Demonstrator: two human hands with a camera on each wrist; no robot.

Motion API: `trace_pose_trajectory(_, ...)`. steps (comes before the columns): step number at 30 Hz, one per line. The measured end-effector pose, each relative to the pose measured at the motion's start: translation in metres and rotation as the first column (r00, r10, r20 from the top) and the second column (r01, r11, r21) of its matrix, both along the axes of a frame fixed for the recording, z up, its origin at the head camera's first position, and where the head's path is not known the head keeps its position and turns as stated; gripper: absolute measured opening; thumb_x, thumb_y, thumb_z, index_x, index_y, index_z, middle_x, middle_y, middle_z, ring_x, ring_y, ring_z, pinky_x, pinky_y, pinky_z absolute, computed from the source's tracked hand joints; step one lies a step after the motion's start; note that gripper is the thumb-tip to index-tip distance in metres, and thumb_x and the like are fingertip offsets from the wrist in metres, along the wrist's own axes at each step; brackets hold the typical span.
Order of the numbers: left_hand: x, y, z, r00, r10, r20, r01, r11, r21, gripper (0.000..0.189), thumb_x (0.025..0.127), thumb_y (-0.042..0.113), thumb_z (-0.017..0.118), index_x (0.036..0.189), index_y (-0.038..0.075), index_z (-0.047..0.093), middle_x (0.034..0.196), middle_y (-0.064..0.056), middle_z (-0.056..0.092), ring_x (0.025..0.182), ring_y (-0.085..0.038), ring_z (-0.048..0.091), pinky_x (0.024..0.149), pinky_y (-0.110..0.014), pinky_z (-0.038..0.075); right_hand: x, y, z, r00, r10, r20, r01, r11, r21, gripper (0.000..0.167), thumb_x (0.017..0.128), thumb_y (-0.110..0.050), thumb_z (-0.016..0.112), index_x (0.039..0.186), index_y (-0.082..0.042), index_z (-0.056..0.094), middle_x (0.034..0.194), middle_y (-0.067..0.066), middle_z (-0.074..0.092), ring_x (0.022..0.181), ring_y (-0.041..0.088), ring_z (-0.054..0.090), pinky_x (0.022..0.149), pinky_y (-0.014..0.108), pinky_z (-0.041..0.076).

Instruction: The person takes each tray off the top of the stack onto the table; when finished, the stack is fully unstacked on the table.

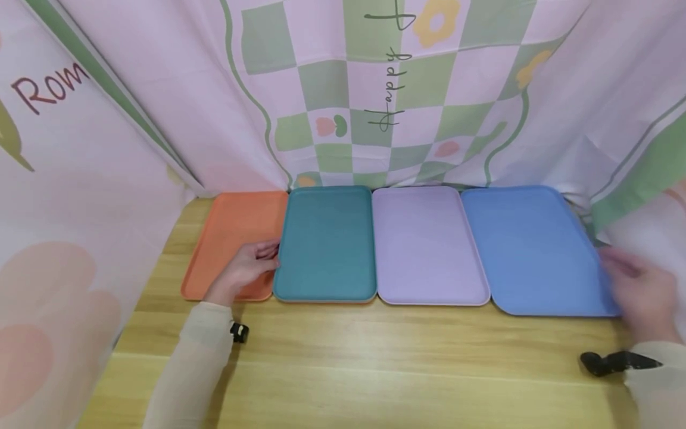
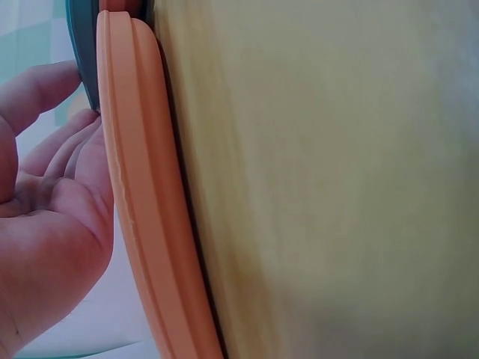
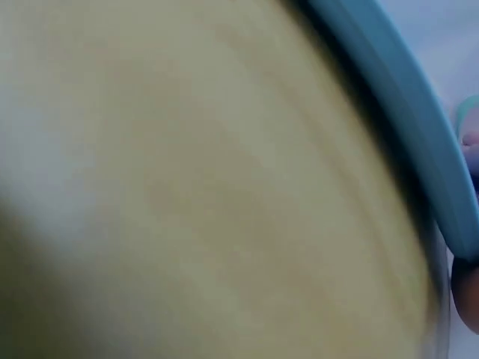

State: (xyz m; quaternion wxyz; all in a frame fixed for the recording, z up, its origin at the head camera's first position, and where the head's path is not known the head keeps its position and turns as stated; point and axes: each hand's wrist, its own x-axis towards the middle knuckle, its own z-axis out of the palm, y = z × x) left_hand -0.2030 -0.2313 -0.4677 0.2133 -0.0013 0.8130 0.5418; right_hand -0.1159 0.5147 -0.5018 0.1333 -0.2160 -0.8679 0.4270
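Observation:
Flat trays lie side by side: an orange tray [image 1: 243, 217], a teal tray [image 1: 329, 244], a lilac tray [image 1: 426, 244] and a blue tray [image 1: 536, 250]. Over the orange tray, my left hand [image 1: 243, 268] pinches the teal tray's left edge. The left wrist view shows the thumb against that rim and the other fingers below it, partly behind the orange rim [image 2: 142, 179]. My right hand [image 1: 643, 289], blurred, holds the right edge of the blue tray. In the right wrist view only fingertips [image 3: 468, 295] show past the blue rim [image 3: 404, 112].
Under the trays is a wooden table [image 1: 375, 363]. A printed curtain [image 1: 370, 89] hangs right behind them, with more cloth [image 1: 64, 196] at the left and right. A thin orange edge shows under the teal tray's front. Each wrist wears a black strap [image 1: 241, 332].

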Motion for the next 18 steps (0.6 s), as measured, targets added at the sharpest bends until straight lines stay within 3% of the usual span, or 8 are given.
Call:
trace_pose_trajectory(4,0.000,0.000,0.001,1.000,0.003,-0.007,-0.003,1.000,0.001,0.066,0.107,0.006,0.066,0.166,0.000,0.037,0.172,-0.024,0.038,0.162,-0.038,0.036,0.129,-0.051,0.040,-0.001,-0.008,-0.001,0.999,-0.035,-0.016,0.035,0.999,-0.008,0.036,0.104,-0.020,0.067,0.137,-0.029,0.076,0.082,-0.056,0.056,0.083,-0.034,0.050,0.071,-0.006,0.036)
trace_pose_trajectory(9,0.000,0.001,0.001,1.000,0.005,0.000,-0.005,1.000,-0.008,0.066,0.107,0.006,0.065,0.166,0.001,0.037,0.172,-0.023,0.039,0.162,-0.037,0.036,0.129,-0.051,0.040,0.001,-0.012,0.001,0.999,-0.054,0.008,0.053,0.998,0.017,0.039,0.104,-0.020,0.064,0.139,-0.034,0.074,0.080,-0.058,0.053,0.080,-0.036,0.047,0.071,-0.007,0.034)
trace_pose_trajectory(18,-0.001,0.000,0.002,1.000,-0.006,-0.003,0.006,1.000,-0.012,0.066,0.107,0.007,0.065,0.167,0.002,0.037,0.172,-0.023,0.038,0.163,-0.037,0.034,0.130,-0.052,0.039,0.001,-0.022,0.005,0.992,-0.111,0.056,0.114,0.992,-0.059,0.042,0.105,-0.019,0.062,0.146,-0.029,0.069,0.079,-0.056,0.054,0.083,-0.035,0.047,0.073,-0.008,0.034)
